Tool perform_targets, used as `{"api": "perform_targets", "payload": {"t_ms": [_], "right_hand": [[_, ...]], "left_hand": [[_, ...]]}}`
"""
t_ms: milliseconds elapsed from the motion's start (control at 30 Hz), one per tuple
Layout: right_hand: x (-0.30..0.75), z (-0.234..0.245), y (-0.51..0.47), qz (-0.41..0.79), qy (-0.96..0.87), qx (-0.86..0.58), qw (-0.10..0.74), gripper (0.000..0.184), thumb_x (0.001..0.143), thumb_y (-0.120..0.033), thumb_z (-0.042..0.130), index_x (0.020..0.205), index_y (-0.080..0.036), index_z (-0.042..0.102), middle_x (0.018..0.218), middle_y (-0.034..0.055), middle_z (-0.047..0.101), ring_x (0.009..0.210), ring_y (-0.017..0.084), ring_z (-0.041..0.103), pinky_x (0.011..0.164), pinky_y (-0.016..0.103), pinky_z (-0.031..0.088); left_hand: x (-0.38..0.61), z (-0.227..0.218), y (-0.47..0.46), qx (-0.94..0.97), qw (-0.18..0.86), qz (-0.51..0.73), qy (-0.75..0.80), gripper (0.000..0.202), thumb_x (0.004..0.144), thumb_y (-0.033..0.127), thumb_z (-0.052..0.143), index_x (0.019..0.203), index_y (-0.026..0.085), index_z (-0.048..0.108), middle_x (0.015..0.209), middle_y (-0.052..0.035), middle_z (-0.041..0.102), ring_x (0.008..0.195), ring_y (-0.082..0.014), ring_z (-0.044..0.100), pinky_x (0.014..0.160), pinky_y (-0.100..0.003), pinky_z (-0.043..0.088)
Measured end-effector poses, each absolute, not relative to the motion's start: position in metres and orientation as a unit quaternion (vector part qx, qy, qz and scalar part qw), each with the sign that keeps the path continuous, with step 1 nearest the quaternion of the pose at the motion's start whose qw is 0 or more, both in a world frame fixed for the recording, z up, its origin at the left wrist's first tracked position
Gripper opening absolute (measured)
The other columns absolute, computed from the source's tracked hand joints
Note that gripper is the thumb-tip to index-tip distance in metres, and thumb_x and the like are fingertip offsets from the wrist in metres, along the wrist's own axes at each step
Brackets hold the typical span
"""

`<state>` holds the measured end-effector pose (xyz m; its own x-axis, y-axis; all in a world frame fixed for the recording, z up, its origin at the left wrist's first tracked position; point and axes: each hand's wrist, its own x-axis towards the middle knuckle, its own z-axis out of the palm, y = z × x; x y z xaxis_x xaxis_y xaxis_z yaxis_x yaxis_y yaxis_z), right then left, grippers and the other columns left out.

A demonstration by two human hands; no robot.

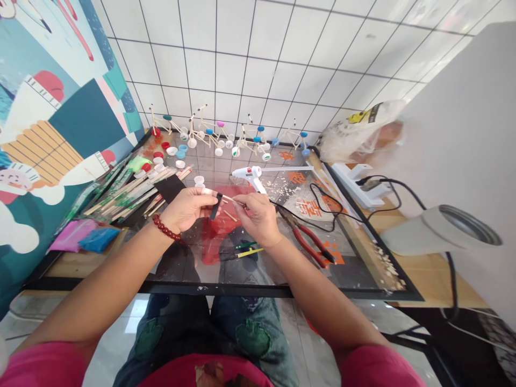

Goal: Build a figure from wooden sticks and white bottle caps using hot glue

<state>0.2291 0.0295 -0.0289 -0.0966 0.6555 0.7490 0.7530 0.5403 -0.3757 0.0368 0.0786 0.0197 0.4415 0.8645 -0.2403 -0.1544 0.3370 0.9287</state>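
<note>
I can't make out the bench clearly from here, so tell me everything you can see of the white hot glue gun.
The white hot glue gun lies on its side on the clear tabletop, just beyond the person's right hand and apparently not touching it. Its body looks like plastic. The nozzle points left, and the grip angles down toward the hand. A long, pale glue stick extends right from the rear. A black cord appears to run from near the grip.

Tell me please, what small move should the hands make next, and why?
Probably the right hand should ease the thin wooden stick toward the small white piece held in the left hand, since the stick's tip points at that piece and both hands are close together.
</note>
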Motion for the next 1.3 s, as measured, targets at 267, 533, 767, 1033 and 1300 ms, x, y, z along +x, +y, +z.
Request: {"api": "perform_targets", "payload": {"t_ms": [267,533,767,1033,1300], "right_hand": [[0.2303,-0.0257,0.0275,-0.06,-0.75,-0.47,0.462,0.014,0.095,-0.017,0.058,0.094,-0.023,0.071,0.079,0.0017,0.073,0.075,0.017,0.065,0.078,0.033,0.046],[0.2348,-0.0297,0.0295,-0.09,-0.754,-0.453,0.467,0.016,0.095,-0.017,0.06,0.094,-0.024,0.074,0.08,0.0018,0.074,0.077,0.017,0.066,0.078,0.034,0.047],[0.238,-0.0337,0.0334,-0.122,-0.76,-0.437,0.466,0.015,0.096,-0.02,0.061,0.094,-0.024,0.074,0.079,0.0017,0.073,0.076,0.017,0.065,0.076,0.034,0.046],[0.2328,-0.0319,0.0303,-0.112,-0.758,-0.467,0.441,0.011,0.094,-0.026,0.063,0.101,-0.023,0.072,0.083,0.0033,0.074,0.08,0.019,0.066,0.079,0.036,0.045],[0.2313,-0.0304,0.0308,-0.098,-0.748,-0.47,0.459,0.01,0.095,-0.02,0.06,0.095,-0.023,0.07,0.081,0.0019,0.074,0.079,0.018,0.067,0.078,0.034,0.044]], "left_hand": [[0.0377,0.0209,0.0781,0.443,0.712,0.353,0.415,0.017,0.057,0.018,0.084,0.066,0.008,0.073,0.068,-0.0088,0.07,0.061,-0.0158,0.065,0.056,-0.026,0.054],[0.0365,0.0198,0.0792,0.433,0.716,0.361,0.412,0.017,0.057,0.018,0.083,0.066,0.008,0.073,0.067,-0.0092,0.07,0.062,-0.0168,0.066,0.056,-0.027,0.056],[0.0424,0.0208,0.077,0.424,0.703,0.36,0.444,0.02,0.06,0.02,0.087,0.067,0.007,0.072,0.067,-0.0082,0.07,0.059,-0.0144,0.064,0.053,-0.025,0.053],[0.0427,0.0138,0.0784,0.483,0.654,0.398,0.426,0.03,0.053,0.029,0.09,0.066,0.01,0.072,0.068,-0.006,0.069,0.059,-0.0136,0.062,0.057,-0.026,0.053],[0.0404,0.0161,0.0755,0.577,0.6,0.393,0.39,0.022,0.06,0.023,0.081,0.079,0.013,0.077,0.065,-0.0024,0.069,0.059,-0.0124,0.059,0.055,-0.024,0.048]]}}
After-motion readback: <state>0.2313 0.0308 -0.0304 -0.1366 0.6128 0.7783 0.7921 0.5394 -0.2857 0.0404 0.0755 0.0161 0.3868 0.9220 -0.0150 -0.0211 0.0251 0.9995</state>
